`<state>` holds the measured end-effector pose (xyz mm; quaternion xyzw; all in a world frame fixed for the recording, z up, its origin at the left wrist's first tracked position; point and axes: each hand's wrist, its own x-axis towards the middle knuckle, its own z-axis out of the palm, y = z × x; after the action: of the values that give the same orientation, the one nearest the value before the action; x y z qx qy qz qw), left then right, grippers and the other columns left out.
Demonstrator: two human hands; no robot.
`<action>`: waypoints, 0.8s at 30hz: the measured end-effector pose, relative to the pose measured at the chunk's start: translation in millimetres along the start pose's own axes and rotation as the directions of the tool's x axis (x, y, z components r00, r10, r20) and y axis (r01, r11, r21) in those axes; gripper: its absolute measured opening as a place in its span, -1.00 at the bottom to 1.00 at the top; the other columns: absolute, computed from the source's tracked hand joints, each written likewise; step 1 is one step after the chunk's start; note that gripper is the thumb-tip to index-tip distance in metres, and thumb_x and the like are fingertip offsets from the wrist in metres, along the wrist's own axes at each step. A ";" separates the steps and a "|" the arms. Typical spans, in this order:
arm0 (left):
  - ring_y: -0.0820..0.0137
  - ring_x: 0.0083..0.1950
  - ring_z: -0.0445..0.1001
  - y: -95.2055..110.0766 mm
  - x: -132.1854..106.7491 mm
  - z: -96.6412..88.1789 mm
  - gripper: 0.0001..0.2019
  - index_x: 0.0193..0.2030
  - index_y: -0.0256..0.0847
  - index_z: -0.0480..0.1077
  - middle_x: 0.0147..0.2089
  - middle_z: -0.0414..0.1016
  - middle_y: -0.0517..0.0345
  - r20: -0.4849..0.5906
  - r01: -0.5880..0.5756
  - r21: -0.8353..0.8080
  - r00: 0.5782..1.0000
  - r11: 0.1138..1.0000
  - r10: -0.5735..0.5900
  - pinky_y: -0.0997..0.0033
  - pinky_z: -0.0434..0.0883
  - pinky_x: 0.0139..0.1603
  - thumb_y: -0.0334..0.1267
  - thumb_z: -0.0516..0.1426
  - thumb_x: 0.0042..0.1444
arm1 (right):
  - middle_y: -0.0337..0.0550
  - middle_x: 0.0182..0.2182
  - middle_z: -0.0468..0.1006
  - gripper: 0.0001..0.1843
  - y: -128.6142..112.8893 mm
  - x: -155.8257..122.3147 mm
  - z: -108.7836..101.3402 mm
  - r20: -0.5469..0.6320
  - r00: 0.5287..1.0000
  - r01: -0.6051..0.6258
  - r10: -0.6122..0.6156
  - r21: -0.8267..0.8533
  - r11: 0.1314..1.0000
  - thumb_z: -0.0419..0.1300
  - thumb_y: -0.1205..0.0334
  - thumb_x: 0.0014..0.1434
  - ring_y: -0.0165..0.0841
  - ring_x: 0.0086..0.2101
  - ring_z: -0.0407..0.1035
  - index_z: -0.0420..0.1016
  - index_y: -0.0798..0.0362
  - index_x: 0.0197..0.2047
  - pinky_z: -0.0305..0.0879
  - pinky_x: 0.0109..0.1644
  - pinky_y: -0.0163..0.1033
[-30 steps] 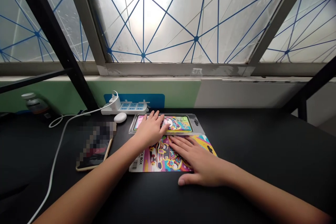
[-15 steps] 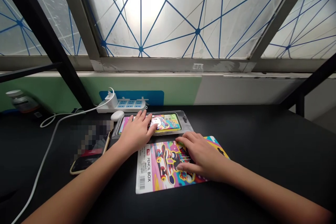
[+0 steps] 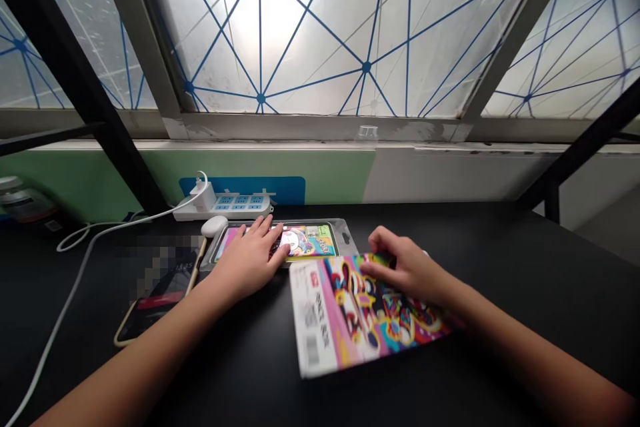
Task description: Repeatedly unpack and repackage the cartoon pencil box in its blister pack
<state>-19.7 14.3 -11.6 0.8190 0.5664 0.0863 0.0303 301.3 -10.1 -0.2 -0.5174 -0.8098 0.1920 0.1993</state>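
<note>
My right hand [image 3: 407,263] pinches the upper edge of a colourful printed card [image 3: 360,320]; the white strip on its left side reads "PENCIL BOX" beside a barcode. The card is tilted and slightly blurred, apparently lifted off the black table. Flat on a clear plastic blister package [image 3: 345,235] lies my left hand [image 3: 253,257], its fingers spread. A bright pencil box [image 3: 313,240] with a cartoon print shows inside the package, partly covered by that hand. The card's top left corner comes close to the package's front edge.
Left of the package are a phone [image 3: 150,317] and a white rounded object [image 3: 214,226]. A power strip [image 3: 240,203] with a white plug and cable [image 3: 90,260] stands against the wall. A bottle [image 3: 25,200] is at the far left. Black metal posts [image 3: 95,100] flank the window.
My right hand has closed on the card's edge and moved it right, tilting it up. My left hand stays on the package. The view has shifted slightly to the right.
</note>
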 end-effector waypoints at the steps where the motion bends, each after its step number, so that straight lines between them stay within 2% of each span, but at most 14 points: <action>1: 0.04 0.55 -0.07 0.7 -1.7 -2.7 -0.37 0.43 -0.19 0.21 0.53 -0.02 -0.11 0.024 -0.010 -0.013 1.000 1.000 0.010 -0.18 0.03 0.43 0.11 -0.12 0.37 | -0.30 -0.44 0.40 -0.58 13.5 3.7 -8.9 0.013 0.999 -0.046 0.046 -0.002 0.999 0.18 -0.22 0.23 -0.35 -0.44 0.25 0.23 -0.05 -0.27 0.12 -0.37 -0.25; 4: 0.06 0.55 -0.09 5.3 -6.5 -8.7 -0.36 0.44 -0.17 0.21 0.54 -0.04 -0.09 0.085 -0.028 -0.030 0.996 0.999 0.030 -0.18 0.03 0.43 0.13 -0.12 0.36 | -0.24 -0.42 0.48 -0.56 50.8 10.3 -32.0 0.071 0.989 -0.126 0.127 -0.021 0.992 0.15 -0.26 0.22 -0.31 -0.41 0.32 0.35 -0.02 -0.33 0.18 -0.37 -0.24; 7: 0.05 0.54 -0.06 12.7 -10.2 -10.4 -0.37 0.42 -0.17 0.24 0.53 -0.01 -0.05 0.076 -0.054 -0.002 0.996 0.999 0.054 -0.20 0.09 0.40 0.13 -0.13 0.36 | -0.21 -0.43 0.54 -0.51 67.5 10.0 -42.3 0.118 0.978 -0.171 0.173 -0.028 0.985 0.11 -0.29 0.22 -0.29 -0.44 0.38 0.45 -0.01 -0.34 0.23 -0.40 -0.23; 10: 0.02 0.53 -0.02 19.3 -13.8 -9.5 -0.38 0.35 -0.15 0.31 0.51 0.08 -0.03 0.047 -0.092 0.015 0.995 0.996 0.091 -0.21 0.18 0.34 0.16 -0.12 0.35 | -0.12 -0.27 0.59 -0.52 60.2 9.5 -36.2 0.071 0.986 -0.151 0.153 -0.034 0.988 0.16 -0.29 0.19 -0.19 -0.26 0.45 0.51 -0.01 -0.26 0.32 -0.20 -0.16; 13: -0.02 0.53 -0.02 23.3 -17.1 -8.6 -0.40 0.30 -0.16 0.36 0.49 0.11 -0.03 0.046 -0.114 0.015 0.992 0.993 0.113 -0.24 0.21 0.30 0.17 -0.10 0.34 | -0.06 -0.08 0.57 -0.52 42.5 11.3 -20.3 0.006 0.994 -0.111 0.111 -0.022 0.994 0.20 -0.27 0.18 -0.12 -0.07 0.41 0.52 -0.03 -0.12 0.29 0.01 -0.09; 15: -0.04 0.53 -0.04 24.8 -18.8 -8.3 -0.38 0.31 -0.18 0.35 0.51 0.07 -0.04 0.057 -0.118 0.019 0.992 0.993 0.116 -0.27 0.20 0.29 0.18 -0.12 0.34 | -0.08 -0.09 0.59 -0.53 33.4 12.9 -10.0 -0.002 0.994 -0.105 0.105 0.006 0.994 0.19 -0.26 0.20 -0.15 -0.10 0.43 0.53 -0.04 -0.10 0.31 -0.04 -0.12; 18: -0.04 0.55 -0.10 25.8 -20.2 -7.9 -0.35 0.38 -0.19 0.27 0.54 -0.03 -0.07 0.071 -0.113 0.018 0.991 0.993 0.112 -0.29 0.15 0.31 0.18 -0.14 0.35 | -0.13 -0.20 0.62 -0.54 30.7 14.6 -2.5 0.013 0.992 -0.127 0.126 0.055 0.990 0.16 -0.26 0.23 -0.22 -0.23 0.46 0.54 -0.03 -0.18 0.33 -0.21 -0.19; 24: 0.02 0.57 -0.20 25.1 -20.4 -8.0 -0.37 0.47 0.03 0.12 0.57 -0.18 -0.01 0.111 -0.104 0.004 0.989 0.995 0.103 -0.31 0.05 0.35 0.20 -0.19 0.37 | -0.16 -0.28 0.62 -0.56 49.8 14.8 -14.3 0.021 0.978 -0.211 0.210 0.100 0.972 0.20 -0.25 0.19 -0.25 -0.32 0.47 0.55 -0.02 -0.22 0.33 -0.32 -0.23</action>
<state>-4.9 -14.1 -2.2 0.8509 0.5211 0.0396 0.0531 341.0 24.4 -12.0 -0.5883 -0.7406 0.2559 0.1997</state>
